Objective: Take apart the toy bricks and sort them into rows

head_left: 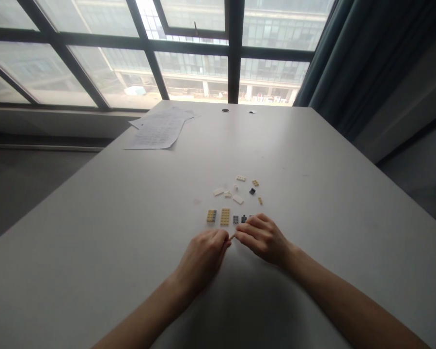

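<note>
My left hand [205, 254] and my right hand [263, 238] rest on the white table [112, 232], fingers curled and fingertips meeting. Between them they pinch a small tan brick piece [232, 237]. Just beyond the hands lies a row of small plates: a tan and grey plate [211, 216], a longer tan plate [225, 216], a grey piece [236, 219] and a dark piece [243, 218]. Farther back lie scattered small pieces, white ones [218, 191], a tan one [255, 182] and a black one [252, 191].
Printed paper sheets [158, 130] lie at the table's far left corner. Two cable holes [225, 110] sit near the far edge. Large windows stand behind the table, and a dark curtain [349, 63] hangs at the right.
</note>
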A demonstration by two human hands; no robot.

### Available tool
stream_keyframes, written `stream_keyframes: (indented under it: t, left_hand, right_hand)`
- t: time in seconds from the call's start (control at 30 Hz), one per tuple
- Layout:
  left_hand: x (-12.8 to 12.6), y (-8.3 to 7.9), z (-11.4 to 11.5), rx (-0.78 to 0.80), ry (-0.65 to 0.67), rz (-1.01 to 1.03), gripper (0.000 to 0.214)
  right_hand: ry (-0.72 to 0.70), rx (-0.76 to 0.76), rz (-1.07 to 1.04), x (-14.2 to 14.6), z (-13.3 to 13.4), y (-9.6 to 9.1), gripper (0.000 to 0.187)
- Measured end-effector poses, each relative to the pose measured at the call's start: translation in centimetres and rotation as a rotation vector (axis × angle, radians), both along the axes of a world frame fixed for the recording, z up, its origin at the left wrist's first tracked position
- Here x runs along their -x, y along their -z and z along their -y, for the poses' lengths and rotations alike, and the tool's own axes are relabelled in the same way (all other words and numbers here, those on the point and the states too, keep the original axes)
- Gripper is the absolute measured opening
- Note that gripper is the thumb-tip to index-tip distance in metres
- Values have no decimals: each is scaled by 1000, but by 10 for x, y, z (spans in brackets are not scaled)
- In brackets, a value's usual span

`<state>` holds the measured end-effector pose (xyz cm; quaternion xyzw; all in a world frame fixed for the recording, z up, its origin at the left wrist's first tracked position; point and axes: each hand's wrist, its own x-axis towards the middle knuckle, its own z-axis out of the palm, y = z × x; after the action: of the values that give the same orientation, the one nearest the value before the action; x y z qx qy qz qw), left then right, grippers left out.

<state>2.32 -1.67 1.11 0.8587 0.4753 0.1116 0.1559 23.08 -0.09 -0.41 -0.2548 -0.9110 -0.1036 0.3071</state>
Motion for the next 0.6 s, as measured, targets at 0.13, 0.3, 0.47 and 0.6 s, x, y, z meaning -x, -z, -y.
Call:
stream_keyframes:
  t: [0.13,0.3,0.47,0.6]
  left_hand:
    - [-1,3,2,62,-12,-71,17]
    - [4,6,0,44,94,-2,17]
    - [5,11,0,-26,158,45,13]
    - [6,11,1,-43,170,60,9]
  right_hand:
    - [-15,0,89,2,1,-3,20]
    - [-27,-9,143,6,1,-2,20]
    - [-2,38,172,12,3,3,21]
    - [9,61,178,15,4,5,19]
